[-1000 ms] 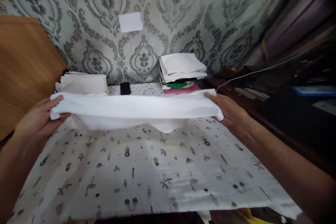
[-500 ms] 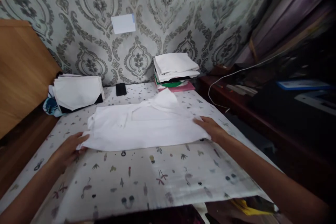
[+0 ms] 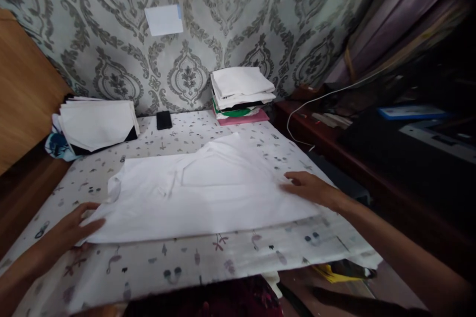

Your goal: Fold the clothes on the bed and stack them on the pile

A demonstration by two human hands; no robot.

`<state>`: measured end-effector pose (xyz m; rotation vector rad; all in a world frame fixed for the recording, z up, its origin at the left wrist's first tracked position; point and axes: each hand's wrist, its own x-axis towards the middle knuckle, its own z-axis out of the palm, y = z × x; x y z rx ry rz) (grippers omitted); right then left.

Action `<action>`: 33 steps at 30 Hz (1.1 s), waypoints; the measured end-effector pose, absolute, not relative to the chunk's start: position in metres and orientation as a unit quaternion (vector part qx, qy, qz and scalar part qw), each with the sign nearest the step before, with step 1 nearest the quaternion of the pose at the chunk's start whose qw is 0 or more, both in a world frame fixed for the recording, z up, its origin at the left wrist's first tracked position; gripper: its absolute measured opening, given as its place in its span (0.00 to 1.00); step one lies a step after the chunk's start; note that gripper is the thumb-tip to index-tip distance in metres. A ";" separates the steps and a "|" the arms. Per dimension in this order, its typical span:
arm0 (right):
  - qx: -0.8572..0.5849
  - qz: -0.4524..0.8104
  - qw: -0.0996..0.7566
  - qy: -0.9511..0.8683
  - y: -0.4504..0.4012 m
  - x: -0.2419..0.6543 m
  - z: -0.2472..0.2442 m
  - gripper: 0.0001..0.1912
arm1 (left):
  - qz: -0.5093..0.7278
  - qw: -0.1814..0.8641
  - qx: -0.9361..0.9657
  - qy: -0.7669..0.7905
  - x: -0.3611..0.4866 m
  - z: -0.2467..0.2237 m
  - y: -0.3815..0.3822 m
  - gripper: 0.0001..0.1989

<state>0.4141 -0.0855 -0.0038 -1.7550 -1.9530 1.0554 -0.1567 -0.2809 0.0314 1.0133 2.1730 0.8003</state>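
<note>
A white garment (image 3: 208,208), probably a shirt, lies spread across the patterned bedsheet with its folded collar-like part peaked toward the wall. At its near left corner, my left hand (image 3: 80,225) has the thumb over the cloth and some fingers under it, the index finger stretched out. My right hand (image 3: 312,190) rests at the garment's right side, its fingers extended and apart against the fabric. Soft wrinkles run across the garment's middle.
Folded white cloths (image 3: 98,124) are stacked at the left, beside a wooden panel (image 3: 26,89). A dark phone-like object (image 3: 164,120) lies near the wall. Another folded stack (image 3: 241,84) sits at the back. A white cable (image 3: 334,91) crosses the dark red furniture at right.
The garment has come nearer and now lies flatter and wider. My left hand has moved down and left with its corner; my right hand has moved slightly right, its fingers loosened. The view has shifted.
</note>
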 end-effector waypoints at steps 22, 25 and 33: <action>-0.564 0.187 0.203 -0.778 0.094 0.291 -0.015 0.07 | -0.012 0.048 0.665 0.745 -0.132 0.066 -0.165 0.18; -0.590 0.196 0.239 -0.746 0.101 0.299 -0.014 0.08 | 0.027 -0.047 0.646 0.761 -0.151 0.095 -0.106 0.17; -0.645 0.133 0.272 -0.701 0.123 0.309 -0.033 0.08 | -0.003 -0.100 0.633 0.767 -0.154 0.058 0.024 0.17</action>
